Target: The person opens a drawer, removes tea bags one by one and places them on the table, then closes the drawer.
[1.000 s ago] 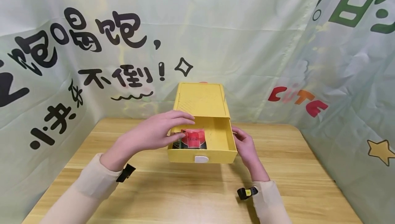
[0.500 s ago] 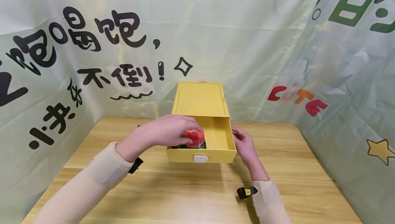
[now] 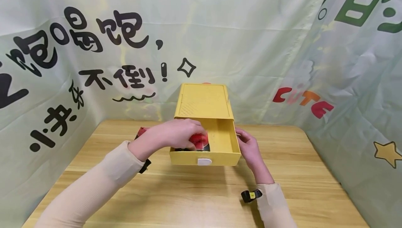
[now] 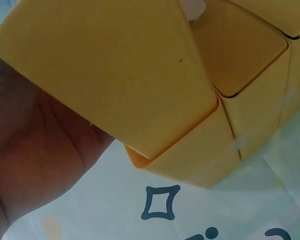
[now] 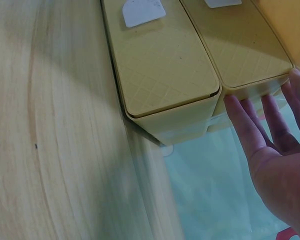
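While left hand [image 3: 179, 133] half-hides packet [image 3: 203, 143]—grip uncertain—right hand [image 3: 250, 149] straight-fingered against yellow cabinet [image 3: 204, 100], cloth [image 3: 242, 46] behind

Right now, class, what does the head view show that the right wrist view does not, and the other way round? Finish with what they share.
Only the head view: the left hand, the inside of the open drawer and the red packet in it.
Only the right wrist view: two shut drawers with white tabs.
Both: the right hand, the yellow cabinet, the table and the cloth.
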`<state>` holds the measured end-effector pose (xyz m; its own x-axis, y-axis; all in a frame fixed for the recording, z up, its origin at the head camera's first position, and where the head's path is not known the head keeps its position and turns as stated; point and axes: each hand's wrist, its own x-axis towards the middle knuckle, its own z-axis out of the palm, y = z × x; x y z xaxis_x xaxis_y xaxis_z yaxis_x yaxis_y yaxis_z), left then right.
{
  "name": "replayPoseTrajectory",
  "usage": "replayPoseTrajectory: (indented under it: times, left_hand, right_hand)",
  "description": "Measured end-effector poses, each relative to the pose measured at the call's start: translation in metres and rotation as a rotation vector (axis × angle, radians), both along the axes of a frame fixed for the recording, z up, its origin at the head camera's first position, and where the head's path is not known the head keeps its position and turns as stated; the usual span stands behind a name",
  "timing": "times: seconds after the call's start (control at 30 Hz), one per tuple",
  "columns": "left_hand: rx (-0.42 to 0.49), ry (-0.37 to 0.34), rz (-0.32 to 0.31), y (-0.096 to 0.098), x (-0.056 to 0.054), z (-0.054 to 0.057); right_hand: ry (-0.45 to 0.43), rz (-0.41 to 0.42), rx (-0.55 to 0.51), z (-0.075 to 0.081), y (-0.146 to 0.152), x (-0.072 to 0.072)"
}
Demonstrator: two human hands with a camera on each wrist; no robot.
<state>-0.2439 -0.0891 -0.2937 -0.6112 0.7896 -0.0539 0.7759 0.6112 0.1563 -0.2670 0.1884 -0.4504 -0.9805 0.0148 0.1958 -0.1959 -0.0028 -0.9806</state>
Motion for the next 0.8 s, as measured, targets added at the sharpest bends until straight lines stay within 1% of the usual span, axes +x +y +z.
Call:
replayPoseTrajectory:
  times: [0.2, 0.47, 0.63, 0.8]
  left_hand:
    - [-0.012, -0.027, -0.007, 0.0023, -0.0026, -0.0045]
    - [-0.006, -0.021, -0.014, 0.0023, -0.0015, -0.0080]
    - [-0.007, -0.022, -0.018, 0.0008, 0.0002, -0.0085]
    - [0.015, -0.037, -0.026, -0.0012, 0.0002, -0.0085]
  right_hand:
    - [0.008, 0.005, 0.004, -0.0009, 0.0008, -0.0005]
    - [0.024, 0.002, 0.011, -0.0019, 0.0009, -0.0006]
    - [0.012, -0.004, 0.009, -0.0007, -0.0001, 0.0003]
    - [-0.006, -0.012, 0.011, 0.0005, -0.0007, 0.0002]
